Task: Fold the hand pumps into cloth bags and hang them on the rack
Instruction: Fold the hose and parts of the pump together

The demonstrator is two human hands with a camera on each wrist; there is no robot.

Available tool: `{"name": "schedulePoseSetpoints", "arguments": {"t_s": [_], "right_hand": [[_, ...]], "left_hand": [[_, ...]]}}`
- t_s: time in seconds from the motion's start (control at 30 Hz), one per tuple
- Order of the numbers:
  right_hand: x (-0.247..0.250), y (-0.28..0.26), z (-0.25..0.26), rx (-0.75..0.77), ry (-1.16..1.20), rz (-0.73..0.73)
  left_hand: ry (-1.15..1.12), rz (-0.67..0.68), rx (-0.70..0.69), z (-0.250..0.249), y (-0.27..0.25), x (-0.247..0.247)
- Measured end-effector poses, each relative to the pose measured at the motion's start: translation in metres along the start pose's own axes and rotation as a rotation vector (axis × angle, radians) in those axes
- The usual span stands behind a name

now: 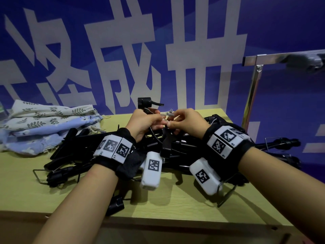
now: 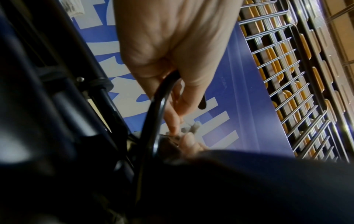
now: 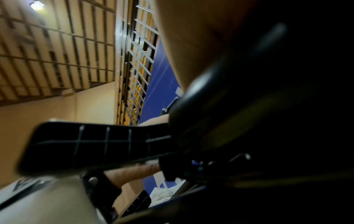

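Several black hand pumps (image 1: pixel 184 148) lie piled on the yellow-green table (image 1: pixel 167 201). Above the pile, my left hand (image 1: pixel 161 120) curls round one pump's thin black hose (image 2: pixel 161 106), whose black head (image 1: pixel 145 102) sticks up behind the fingers. Its fingertips (image 2: pixel 173 122) also pinch a small bunch of grey nozzle adapters (image 1: pixel 169 113). My right hand (image 1: pixel 171 121) meets it from the right and pinches the same grey adapters (image 2: pixel 193 126). The right wrist view is mostly dark, showing a palm (image 3: pixel 191 37) and a ribbed black pump part (image 3: pixel 95 144).
Folded cloth bags (image 1: pixel 44 124), leaf-printed and pale blue, are stacked at the table's back left. A chrome rack (image 1: pixel 254 85) stands at the right, with a dark blurred thing on its top bar. A blue banner wall rises close behind the table.
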State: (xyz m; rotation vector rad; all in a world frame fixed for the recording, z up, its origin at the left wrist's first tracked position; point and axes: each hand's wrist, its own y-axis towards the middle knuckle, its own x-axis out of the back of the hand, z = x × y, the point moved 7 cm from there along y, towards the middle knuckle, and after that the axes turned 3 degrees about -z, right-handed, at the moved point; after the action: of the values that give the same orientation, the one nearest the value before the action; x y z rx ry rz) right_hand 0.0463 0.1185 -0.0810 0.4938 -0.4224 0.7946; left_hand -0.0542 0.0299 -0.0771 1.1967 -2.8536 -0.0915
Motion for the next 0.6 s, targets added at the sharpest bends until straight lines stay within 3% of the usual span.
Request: {"name": "schedulePoseSetpoints", "arguments": {"t_s": [0.1, 0.27, 0.33, 0.43, 0.6], "right_hand": [[0.009, -0.012, 0.001, 0.028, -0.194, 0.059], [0.015, -0.049, -0.005, 0.044, -0.377, 0.371], [0.013, -0.056, -0.009, 0.067, -0.542, 0.425], [0.01, -0.058, -0.008, 0.129, -0.671, 0.399], [0.027, -0.059, 0.011, 0.215, -0.66, 0.277]], "left_hand": [[-0.1, -0.012, 0.038, 0.003, -0.002, 0.003], [-0.261, -0.025, 0.126, 0.005, -0.004, 0.011], [-0.27, -0.028, 0.133, 0.004, -0.006, 0.012], [-0.25, -0.043, 0.127, -0.001, -0.012, 0.013], [-0.275, -0.068, 0.098, -0.02, -0.018, 0.02]]}}
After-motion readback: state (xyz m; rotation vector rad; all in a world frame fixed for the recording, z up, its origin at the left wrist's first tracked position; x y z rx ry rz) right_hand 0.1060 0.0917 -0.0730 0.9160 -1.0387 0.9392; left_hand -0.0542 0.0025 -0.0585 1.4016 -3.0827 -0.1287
